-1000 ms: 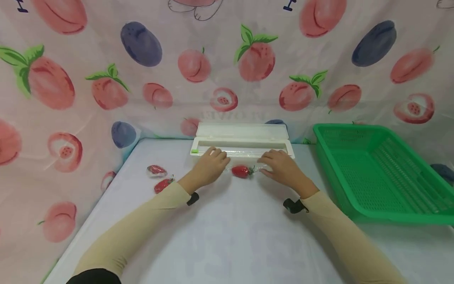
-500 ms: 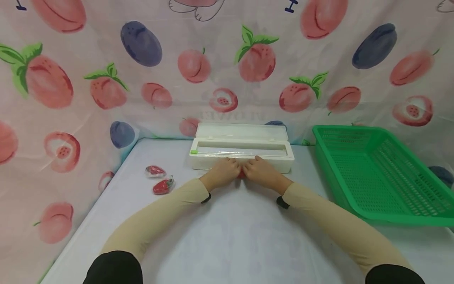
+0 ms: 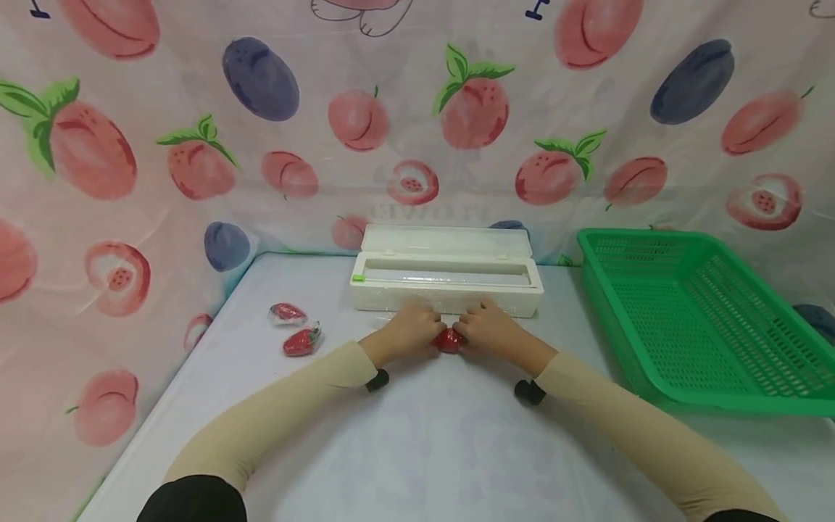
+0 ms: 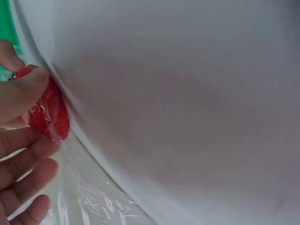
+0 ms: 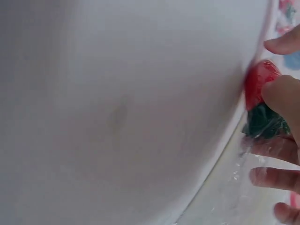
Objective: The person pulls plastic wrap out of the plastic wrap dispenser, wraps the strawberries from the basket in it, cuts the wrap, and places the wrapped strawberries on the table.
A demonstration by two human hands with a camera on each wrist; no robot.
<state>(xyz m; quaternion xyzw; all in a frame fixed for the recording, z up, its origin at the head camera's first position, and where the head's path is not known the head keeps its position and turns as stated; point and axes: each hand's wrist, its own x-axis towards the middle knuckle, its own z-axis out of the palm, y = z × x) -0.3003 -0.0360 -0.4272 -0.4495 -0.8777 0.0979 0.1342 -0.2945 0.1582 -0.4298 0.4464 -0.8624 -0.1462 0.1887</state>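
A red strawberry in clear cling film lies between my hands, in front of the white cling film dispenser. My left hand pinches its pointed end; in the left wrist view the thumb presses on the film-covered red flesh. My right hand grips the leafy end, with green leaves showing beneath the thumb in the right wrist view. The other fingers of both hands spread loosely, and loose film trails below them. Fingers partly hide the strawberry in every view.
Two film-wrapped strawberries lie on the white tabletop at the left. A large green plastic basket stands at the right. The dispenser's lid is raised, close to the fruit-print curtain behind.
Both hands have come together from either side of the strawberry and taken hold of it. The strawberry has moved slightly toward me, away from the dispenser, and is turned.
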